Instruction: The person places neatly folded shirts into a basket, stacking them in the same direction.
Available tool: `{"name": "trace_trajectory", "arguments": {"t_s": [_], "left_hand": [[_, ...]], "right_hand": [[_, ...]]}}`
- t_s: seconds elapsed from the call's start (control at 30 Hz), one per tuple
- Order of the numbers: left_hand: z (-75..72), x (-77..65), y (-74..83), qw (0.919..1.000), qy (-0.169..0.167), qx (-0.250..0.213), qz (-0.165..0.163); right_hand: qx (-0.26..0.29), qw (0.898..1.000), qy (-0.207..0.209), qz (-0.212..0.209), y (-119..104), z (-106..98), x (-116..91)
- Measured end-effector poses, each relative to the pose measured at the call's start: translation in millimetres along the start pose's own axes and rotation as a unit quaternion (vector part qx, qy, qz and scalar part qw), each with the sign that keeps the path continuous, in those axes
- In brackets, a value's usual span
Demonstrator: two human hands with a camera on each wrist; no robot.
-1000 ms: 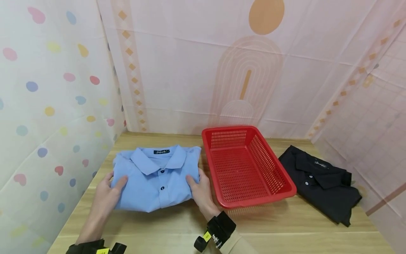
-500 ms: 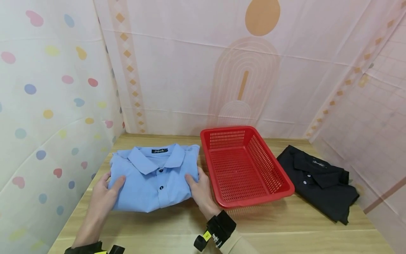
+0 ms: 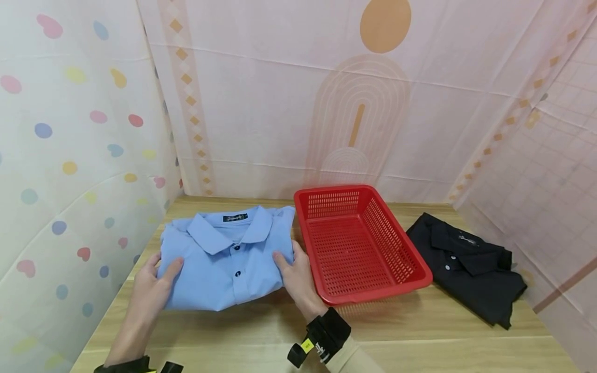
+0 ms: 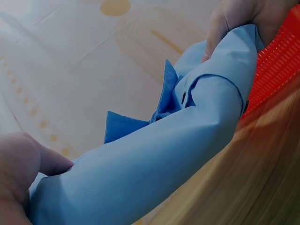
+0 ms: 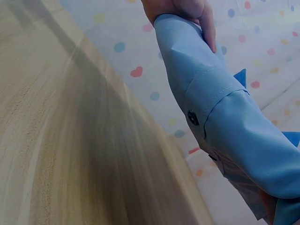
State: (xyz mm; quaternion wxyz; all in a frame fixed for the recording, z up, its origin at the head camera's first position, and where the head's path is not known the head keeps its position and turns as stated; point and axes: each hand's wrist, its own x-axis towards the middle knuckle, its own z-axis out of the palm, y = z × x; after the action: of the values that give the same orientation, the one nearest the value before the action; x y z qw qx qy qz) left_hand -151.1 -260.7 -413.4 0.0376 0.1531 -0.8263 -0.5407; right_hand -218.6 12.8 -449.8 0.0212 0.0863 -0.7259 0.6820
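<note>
A folded light blue collared shirt (image 3: pixel 219 269) is held between both hands, collar away from the person and dark buttons down its front. My left hand (image 3: pixel 151 284) grips its left side, thumb on top and fingers underneath. On the opposite side my right hand (image 3: pixel 298 277) holds the cloth in the same way. In the right wrist view the shirt's folded near edge (image 5: pixel 234 126) hangs above the table, with a gap below it. Both hands' fingertips under the shirt are mostly hidden.
A red plastic basket (image 3: pixel 322 274) with slatted walls stands just right of the right hand, with nothing in it. Farther right lies a folded black collared shirt (image 3: pixel 471 269) on the wooden table (image 3: pixel 224 342). Patterned curtains (image 3: pixel 261 119) enclose the back and sides.
The blue shirt's far right corner has risen slightly, and the right hand with it. Both hands keep their hold. The head view has shifted a little.
</note>
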Motion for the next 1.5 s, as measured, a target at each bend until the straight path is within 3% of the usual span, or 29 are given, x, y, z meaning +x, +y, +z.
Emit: {"name": "trace_trajectory", "arguments": {"t_s": [0.2, 1.13, 1.5], "left_hand": [[-1.2, -1.0, 5.4, 0.9999, 0.003, -0.01, -0.006], [3.4, -8.2, 14.3, 0.9989, 0.034, -0.026, 0.02], [5.3, -10.5, 21.9, 0.999, 0.026, -0.02, 0.029]], "right_hand": [[0.005, 1.0, -0.011, -0.003, -3, -3, 1], [0.017, 1.0, -0.011, -0.017, -19, -11, 1], [0.022, 0.999, -0.009, -0.022, -28, -19, 1]]}}
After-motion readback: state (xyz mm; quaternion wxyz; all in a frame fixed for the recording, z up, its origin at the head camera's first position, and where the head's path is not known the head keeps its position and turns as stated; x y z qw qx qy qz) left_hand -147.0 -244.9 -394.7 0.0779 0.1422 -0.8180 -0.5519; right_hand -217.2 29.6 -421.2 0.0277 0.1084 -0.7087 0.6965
